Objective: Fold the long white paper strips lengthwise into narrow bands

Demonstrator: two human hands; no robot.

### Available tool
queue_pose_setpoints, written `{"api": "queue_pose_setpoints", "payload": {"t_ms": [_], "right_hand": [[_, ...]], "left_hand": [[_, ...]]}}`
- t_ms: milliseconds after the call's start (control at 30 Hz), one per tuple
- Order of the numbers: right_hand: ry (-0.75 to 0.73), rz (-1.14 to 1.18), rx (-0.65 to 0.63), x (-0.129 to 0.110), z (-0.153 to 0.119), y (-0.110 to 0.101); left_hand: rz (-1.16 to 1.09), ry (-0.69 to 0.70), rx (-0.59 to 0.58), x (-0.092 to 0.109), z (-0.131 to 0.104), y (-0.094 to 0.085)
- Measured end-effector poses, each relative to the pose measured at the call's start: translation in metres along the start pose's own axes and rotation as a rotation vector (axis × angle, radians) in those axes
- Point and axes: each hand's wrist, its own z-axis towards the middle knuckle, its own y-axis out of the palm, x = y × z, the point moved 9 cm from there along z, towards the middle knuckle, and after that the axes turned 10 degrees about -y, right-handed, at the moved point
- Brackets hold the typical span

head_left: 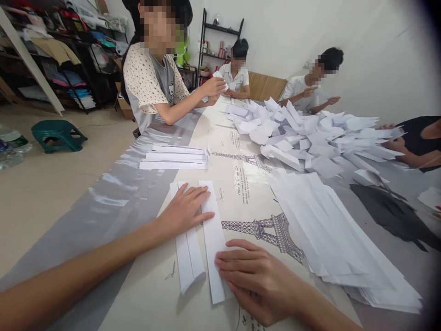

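My left hand (188, 209) lies flat with fingers spread, its fingertips and thumb on a long folded white paper strip (211, 230). Under the palm of that hand is another folded paper strip (189, 262), creased lengthwise and lifted a little at its near end. My right hand (251, 276) has its fingers together and curled over the right edge of the first strip, near its lower end. The thumb of this hand is mostly hidden. Farther off on the left, several folded strips (174, 157) lie side by side.
A stack of flat white sheets (344, 243) lies to the right, beside a dark cloth-like item (392, 211). Behind it spreads a big pile of folded papers (310, 128). Several people sit around the printed tablecloth (151, 285); one (151, 87) holds paper. A green stool (58, 134) stands left.
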Motion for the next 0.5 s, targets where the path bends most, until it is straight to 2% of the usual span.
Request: {"api": "queue_pose_setpoints", "payload": {"t_ms": [267, 367, 500], "right_hand": [[-0.128, -0.005, -0.074, -0.014, -0.009, 0.011], [-0.113, 0.035, -0.003, -0.015, -0.011, 0.010], [-0.012, 0.127, 0.130, -0.007, -0.007, 0.001]], "left_hand": [[-0.042, -0.035, -0.027, -0.004, 0.001, -0.003], [-0.051, -0.040, -0.006, -0.005, 0.001, -0.006], [0.008, 0.044, 0.022, 0.002, 0.001, -0.008]]}}
